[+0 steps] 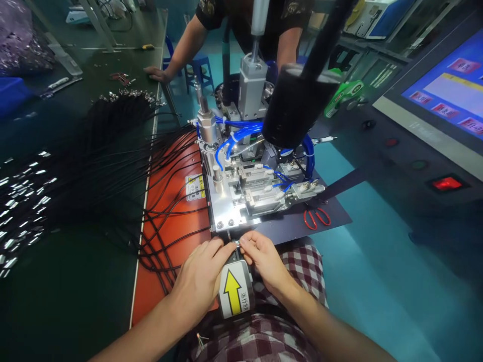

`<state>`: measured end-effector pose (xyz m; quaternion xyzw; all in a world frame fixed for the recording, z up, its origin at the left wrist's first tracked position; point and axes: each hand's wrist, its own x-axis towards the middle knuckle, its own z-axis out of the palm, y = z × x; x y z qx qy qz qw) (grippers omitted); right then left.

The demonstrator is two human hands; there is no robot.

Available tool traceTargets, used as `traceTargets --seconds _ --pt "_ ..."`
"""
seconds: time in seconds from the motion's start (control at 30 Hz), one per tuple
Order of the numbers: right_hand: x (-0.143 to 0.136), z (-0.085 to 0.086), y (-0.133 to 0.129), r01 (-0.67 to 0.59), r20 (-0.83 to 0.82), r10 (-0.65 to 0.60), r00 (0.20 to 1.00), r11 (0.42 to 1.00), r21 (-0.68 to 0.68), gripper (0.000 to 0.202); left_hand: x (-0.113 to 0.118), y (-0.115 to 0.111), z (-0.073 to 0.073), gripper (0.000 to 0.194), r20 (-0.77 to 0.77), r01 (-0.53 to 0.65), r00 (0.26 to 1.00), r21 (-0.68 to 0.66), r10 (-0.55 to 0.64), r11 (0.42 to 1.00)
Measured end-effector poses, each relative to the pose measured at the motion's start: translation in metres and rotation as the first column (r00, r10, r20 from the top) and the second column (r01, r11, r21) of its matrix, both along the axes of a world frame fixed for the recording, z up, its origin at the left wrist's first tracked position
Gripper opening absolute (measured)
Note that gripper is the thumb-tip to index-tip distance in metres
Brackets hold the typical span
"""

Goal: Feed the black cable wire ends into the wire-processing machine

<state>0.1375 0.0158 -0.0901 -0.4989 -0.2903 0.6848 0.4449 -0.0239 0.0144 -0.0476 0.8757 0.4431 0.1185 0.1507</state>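
My left hand (202,269) and my right hand (264,259) meet at the near end of a metal machine (226,203). Their fingertips pinch around a small silvery piece (237,244), too small to name. Just below them is a white label with a yellow arrow (233,291). Black cables (177,211) run from the machine's left side across an orange-red plate (162,188), some passing near my left hand. Blue air tubes (245,131) curve over the machine.
Red-handled scissors (317,218) lie on the dark plate right of the machine. A black cylinder (292,108) hangs above it. A dark table (75,281) at left bears a cable pile (86,151). A control screen (449,85) stands right. Behind, a person (188,45) leans on the table.
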Motion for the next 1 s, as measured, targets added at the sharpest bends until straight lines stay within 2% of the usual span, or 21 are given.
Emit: traceTargets --seconds 0.1,0.17,0.3,0.37,0.47,0.57,0.67,0.8,1.0 --pt "-0.003 0.0 -0.002 0.004 -0.005 -0.004 1.0 1.0 -0.001 0.031 0.005 -0.002 0.002 0.035 -0.114 -0.027 0.993 -0.013 0.025 1.0" --pt "-0.004 0.001 -0.003 -0.017 -0.021 0.016 1.0 1.0 -0.026 0.032 0.006 -0.003 0.004 0.034 -0.118 -0.047 0.992 -0.021 0.044 0.999" --pt "-0.004 0.003 -0.003 -0.033 -0.007 0.033 0.999 0.999 -0.019 0.036 -0.004 -0.012 0.001 0.038 0.098 -0.116 0.987 -0.093 0.125 0.989" --pt "-0.003 0.004 -0.003 -0.034 0.01 0.034 0.999 0.999 -0.003 0.036 -0.014 -0.022 -0.004 0.04 0.141 -0.181 0.971 -0.092 0.193 0.979" --pt "-0.002 0.003 -0.002 -0.023 0.048 0.022 0.999 1.0 0.018 0.036 -0.029 -0.039 -0.013 0.044 0.015 -0.254 0.967 0.006 0.254 0.967" --pt "-0.003 0.002 -0.002 -0.01 0.069 0.006 0.998 0.999 0.052 0.035 -0.038 -0.05 -0.016 0.047 -0.161 -0.243 0.952 0.129 0.262 0.961" --pt "-0.002 0.0 -0.001 -0.009 0.083 0.002 0.997 0.997 0.082 0.035 -0.037 -0.051 -0.015 0.046 -0.262 -0.218 0.928 0.199 0.266 0.956" --pt "0.006 -0.003 -0.002 -0.024 0.102 0.018 0.995 0.998 0.062 0.035 -0.035 -0.049 -0.011 0.045 -0.286 -0.221 0.917 0.214 0.277 0.952" --pt "0.026 -0.014 -0.009 0.14 0.107 -0.141 0.984 0.99 0.017 0.031 -0.035 -0.052 -0.008 0.045 -0.26 -0.232 0.925 0.196 0.279 0.953"
